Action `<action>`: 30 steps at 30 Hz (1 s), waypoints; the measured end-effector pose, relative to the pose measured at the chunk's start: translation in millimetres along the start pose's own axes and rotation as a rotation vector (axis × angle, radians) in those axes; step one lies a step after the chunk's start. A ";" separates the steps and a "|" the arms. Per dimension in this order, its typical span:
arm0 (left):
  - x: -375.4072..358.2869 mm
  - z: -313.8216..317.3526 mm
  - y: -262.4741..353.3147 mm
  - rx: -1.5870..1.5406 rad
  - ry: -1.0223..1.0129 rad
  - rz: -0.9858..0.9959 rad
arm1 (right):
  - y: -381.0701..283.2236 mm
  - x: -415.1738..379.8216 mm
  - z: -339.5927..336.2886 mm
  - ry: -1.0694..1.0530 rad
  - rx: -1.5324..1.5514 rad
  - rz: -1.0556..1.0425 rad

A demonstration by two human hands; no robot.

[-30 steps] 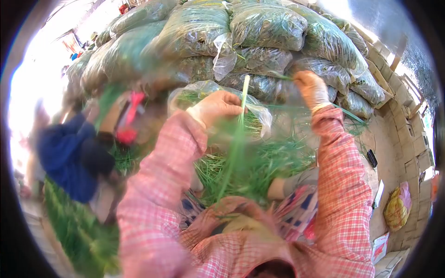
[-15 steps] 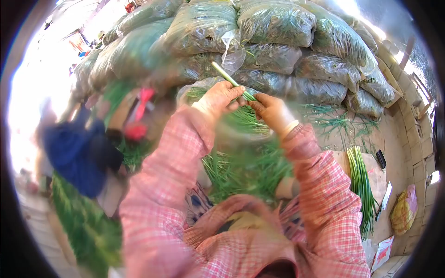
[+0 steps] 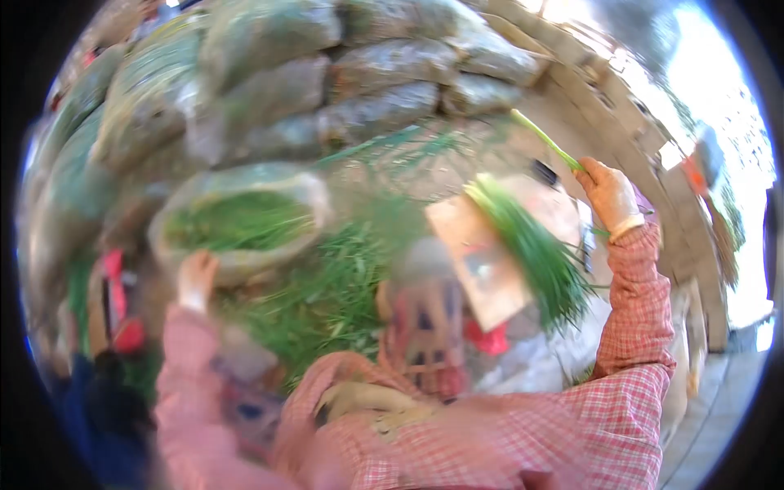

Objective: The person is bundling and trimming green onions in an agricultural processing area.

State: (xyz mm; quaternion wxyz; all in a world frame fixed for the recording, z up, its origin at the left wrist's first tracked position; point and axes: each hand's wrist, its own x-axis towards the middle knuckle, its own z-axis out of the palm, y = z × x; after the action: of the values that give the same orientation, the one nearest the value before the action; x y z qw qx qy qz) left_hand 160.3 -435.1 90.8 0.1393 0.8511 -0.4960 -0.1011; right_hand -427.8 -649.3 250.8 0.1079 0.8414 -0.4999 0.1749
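Two hands: right (image 3: 606,194) closed around a pale-tipped green stalk (image 3: 545,140), left (image 3: 197,276) blurred, its opening unclear.

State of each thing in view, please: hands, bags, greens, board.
Right hand: closed on the stalk.
Stalk: held up, tilted, pale end free.
Left hand: by the open bag's near rim; blurred, grip unclear.
Open bag: mouth open, greens inside.
Stacked bags: filled, piled up.
Bundle: lying across the board.
Board: partly covered.
Loose greens: scattered.
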 end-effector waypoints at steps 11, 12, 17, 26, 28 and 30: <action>-57.2 217.0 -51.7 0.142 -0.651 0.110 | 56.6 -32.1 187.1 -0.091 -0.235 0.107; -42.7 213.3 -63.2 -0.004 -0.567 0.207 | 34.5 -27.9 181.2 -0.103 -0.125 0.103; 49.9 95.1 -104.8 -0.128 -0.453 -0.364 | -12.7 51.7 225.5 -0.315 -0.145 0.145; 168.8 138.3 -280.2 -0.555 0.102 -0.578 | -469.9 171.2 382.0 -1.680 1.361 0.146; 170.9 119.8 -296.1 -0.509 0.159 -0.721 | -541.0 199.1 438.3 -1.754 1.163 0.318; 201.6 133.6 -367.8 -0.565 0.012 -0.803 | -571.3 246.4 538.6 -1.788 1.340 0.513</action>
State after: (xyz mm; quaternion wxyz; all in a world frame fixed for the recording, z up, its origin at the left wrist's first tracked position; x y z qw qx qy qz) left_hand 517.2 -456.7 -165.8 0.3177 0.9045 -0.0812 -0.2728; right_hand 282.9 -766.8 -147.1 -0.7945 0.4264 -0.3611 -0.2377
